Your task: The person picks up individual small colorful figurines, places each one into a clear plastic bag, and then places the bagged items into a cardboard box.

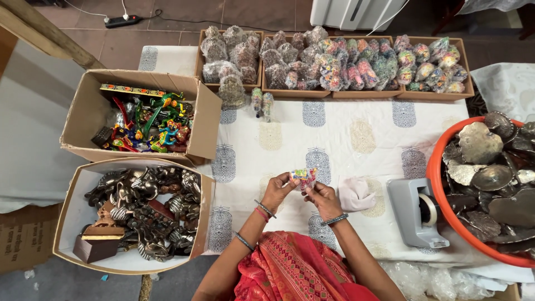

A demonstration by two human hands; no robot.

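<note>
Hands met over the middle of the cloth-covered table, and between them sat a small colourful packet, clear-wrapped with bits of pink, yellow and green showing through. It was lifted just off the printed cloth, not resting on it. The left hand pinched the packet's left edge, fingers narrowed onto it, thumb side turned toward the wrapper. The right hand came up from below and to the right, its fingertips closed on the packet's lower right corner. Both sets of fingers were drawn in tight, holding the packet and nothing else; how much of the packet lay hidden behind them I could not tell.

Just beside the right hand, a crumpled pale pink cloth lay on the table, and beyond that stood a grey tape dispenser, close against an orange tub heaped with dull metal leaf-shaped pieces. At the far edge, wooden trays held rows of wrapped bundles, some grey, some brightly coloured. To the left sat a cardboard box of painted figures in red, green and blue, and nearer the person, another box of dark metal figures. Bangles circled both wrists above an orange-red patterned garment.
</note>
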